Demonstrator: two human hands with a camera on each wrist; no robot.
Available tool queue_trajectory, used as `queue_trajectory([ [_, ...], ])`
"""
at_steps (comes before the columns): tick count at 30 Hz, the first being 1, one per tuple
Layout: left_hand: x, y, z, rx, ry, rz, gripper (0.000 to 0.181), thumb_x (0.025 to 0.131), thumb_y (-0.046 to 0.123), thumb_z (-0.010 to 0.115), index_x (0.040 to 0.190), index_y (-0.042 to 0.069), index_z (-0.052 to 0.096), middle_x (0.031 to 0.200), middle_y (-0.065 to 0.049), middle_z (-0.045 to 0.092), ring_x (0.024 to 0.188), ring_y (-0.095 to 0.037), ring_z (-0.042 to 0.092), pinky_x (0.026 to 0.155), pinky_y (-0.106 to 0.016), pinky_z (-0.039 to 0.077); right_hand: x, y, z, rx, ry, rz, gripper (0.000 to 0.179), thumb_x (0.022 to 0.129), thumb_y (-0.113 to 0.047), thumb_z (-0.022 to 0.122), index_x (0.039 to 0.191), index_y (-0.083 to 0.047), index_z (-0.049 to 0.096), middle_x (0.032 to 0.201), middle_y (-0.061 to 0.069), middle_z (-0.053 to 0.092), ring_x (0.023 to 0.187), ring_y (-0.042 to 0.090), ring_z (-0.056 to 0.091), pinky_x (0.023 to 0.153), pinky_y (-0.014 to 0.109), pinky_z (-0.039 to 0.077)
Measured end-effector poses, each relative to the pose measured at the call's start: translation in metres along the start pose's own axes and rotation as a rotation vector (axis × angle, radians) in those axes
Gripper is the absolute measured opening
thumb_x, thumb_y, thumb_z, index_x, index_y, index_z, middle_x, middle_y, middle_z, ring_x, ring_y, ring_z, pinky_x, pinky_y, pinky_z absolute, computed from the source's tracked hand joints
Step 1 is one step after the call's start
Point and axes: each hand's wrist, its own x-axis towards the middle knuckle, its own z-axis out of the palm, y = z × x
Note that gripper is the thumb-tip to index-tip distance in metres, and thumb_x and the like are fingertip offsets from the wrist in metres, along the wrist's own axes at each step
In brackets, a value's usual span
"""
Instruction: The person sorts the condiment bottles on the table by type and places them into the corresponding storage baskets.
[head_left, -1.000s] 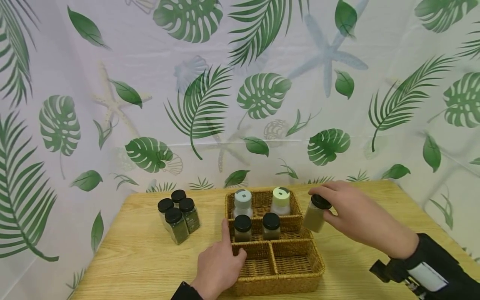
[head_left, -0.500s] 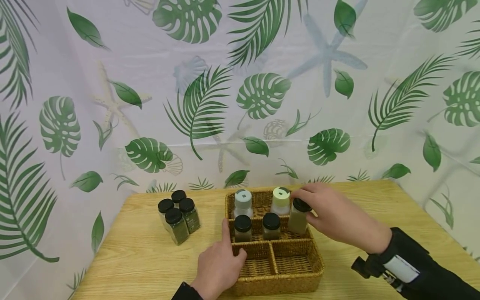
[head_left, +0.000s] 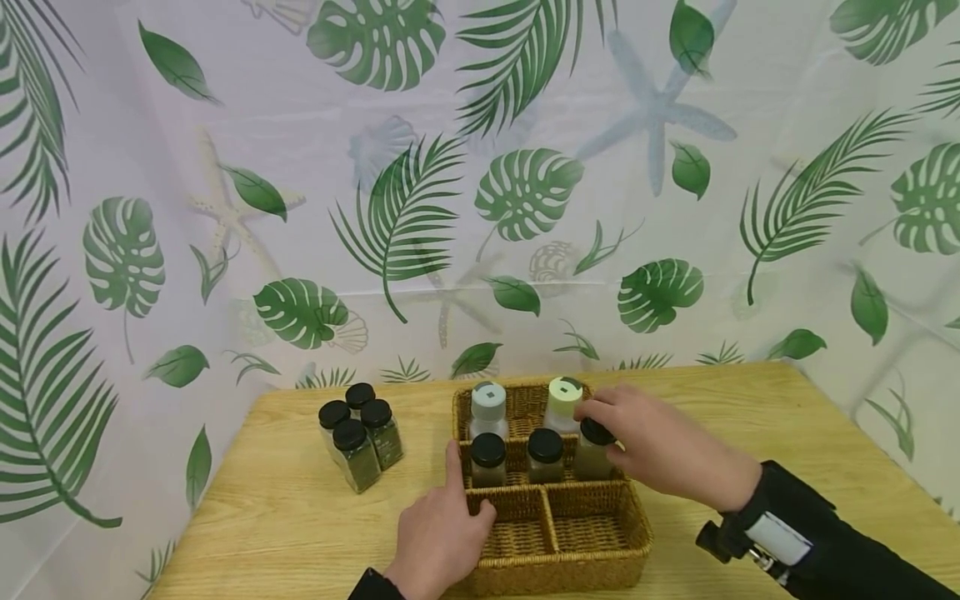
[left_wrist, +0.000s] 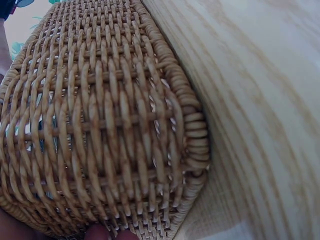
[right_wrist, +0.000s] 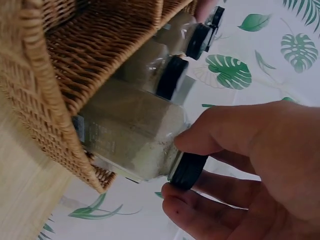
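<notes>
1. Right hand point(head_left: 660, 442): thumb and fingers pinch the black cap of a clear jar point(head_left: 592, 461) of pale powder; the gap is narrow, set by the cap.
2. I place that jar at the right end of the middle compartment of the wicker basket point(head_left: 562, 577), lower part inside the walls. Whether its base touches the floor, I cannot tell.
3. Left hand point(head_left: 438, 537): grips the basket's left side, index finger straight along the rim, thumb over the inside. My left wrist view catches two fingertips against the outer weave.
4. Same compartment, to the left: a middle jar point(head_left: 545, 460) and a left jar point(head_left: 488, 467), both upright and black-capped.
5. Back compartment: a blue-capped bottle point(head_left: 489, 410) at left, a yellow-capped bottle point(head_left: 562, 404) at right. A divider point(head_left: 550, 521) splits the front section in two.
6. On the table point(head_left: 277, 525), well left of the basket, I count four black-capped jars point(head_left: 357, 461) clustered together.
7. Behind everything hangs a leaf-printed cloth point(head_left: 442, 217).
</notes>
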Motion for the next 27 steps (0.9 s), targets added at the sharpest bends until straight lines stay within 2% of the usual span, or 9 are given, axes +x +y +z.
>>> queue_trajectory([
  [8, 0.001, 0.0, 0.0, 0.006, 0.002, -0.002, 0.087, 0.092, 0.044, 0.051, 0.155, 0.012, -0.001, 0.047, -0.004, 0.048, 0.036, -0.023, 0.039, 0.037, -0.036, 0.019, -0.001, 0.004, 0.014, -0.007, 0.0, -0.037, 0.04, 0.069, 0.002, 0.075, 0.108, -0.007, 0.066, 0.094, 0.003, 0.061, 0.082, 0.015, 0.054, 0.065, 0.034, 0.052],
  [18, 0.001, 0.0, 0.001, -0.009, -0.004, -0.013, 0.088, 0.091, 0.043, 0.052, 0.155, 0.012, -0.001, 0.047, -0.004, 0.048, 0.036, -0.023, 0.039, 0.036, -0.037, 0.02, -0.002, 0.008, 0.028, -0.036, -0.031, -0.068, 0.041, 0.066, 0.004, 0.073, 0.105, -0.009, 0.066, 0.091, 0.002, 0.062, 0.08, 0.014, 0.055, 0.065, 0.033, 0.053],
  [27, 0.002, -0.001, 0.002, -0.005, -0.001, -0.011, 0.088, 0.091, 0.043, 0.052, 0.155, 0.012, -0.001, 0.046, -0.003, 0.047, 0.035, -0.022, 0.037, 0.036, -0.036, 0.018, -0.003, 0.012, 0.034, -0.054, -0.055, -0.087, 0.043, 0.069, 0.002, 0.073, 0.109, -0.01, 0.065, 0.097, 0.002, 0.063, 0.084, 0.015, 0.056, 0.069, 0.034, 0.054],
])
